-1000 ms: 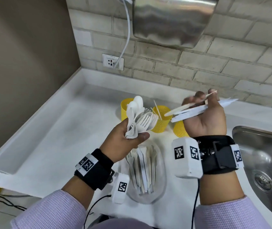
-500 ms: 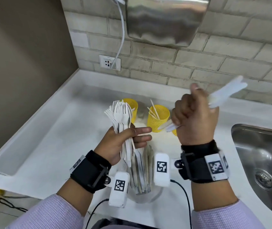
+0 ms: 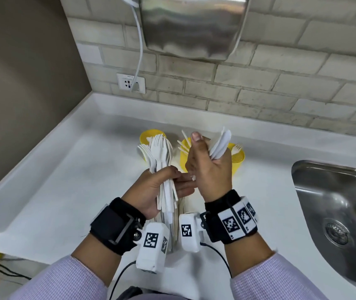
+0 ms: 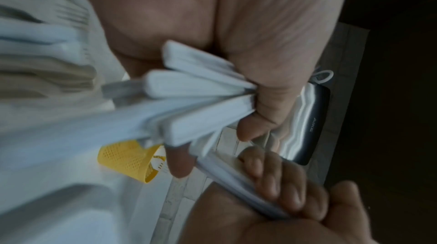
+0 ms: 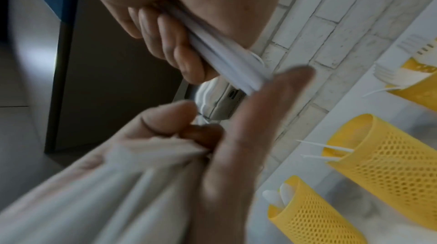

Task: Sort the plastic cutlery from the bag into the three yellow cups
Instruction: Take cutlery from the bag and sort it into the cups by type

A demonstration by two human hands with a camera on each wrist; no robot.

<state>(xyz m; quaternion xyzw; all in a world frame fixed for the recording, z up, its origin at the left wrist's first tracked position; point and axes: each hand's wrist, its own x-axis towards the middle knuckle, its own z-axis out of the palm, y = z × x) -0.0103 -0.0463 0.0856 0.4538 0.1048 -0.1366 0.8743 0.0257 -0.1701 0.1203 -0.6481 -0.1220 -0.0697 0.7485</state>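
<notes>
Holding forks [image 3: 158,152] bunched in my left hand [image 3: 157,191] and knives [image 3: 220,146] in my right hand [image 3: 210,169], near the yellow cups [image 3: 236,158]; light, slippery, bendy handles need firm mid-handle pinches.

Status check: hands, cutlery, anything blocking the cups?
Left hand grips a fork bundle. Right hand grips knives. Both held over the yellow cups, which are partly filled. No obstruction seen.

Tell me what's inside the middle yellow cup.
Thin white pointed sticks poke up from the middle yellow cup, and the right wrist view shows them too. The right hand covers much of the cup, so its bottom and any other contents stay hidden.
</notes>
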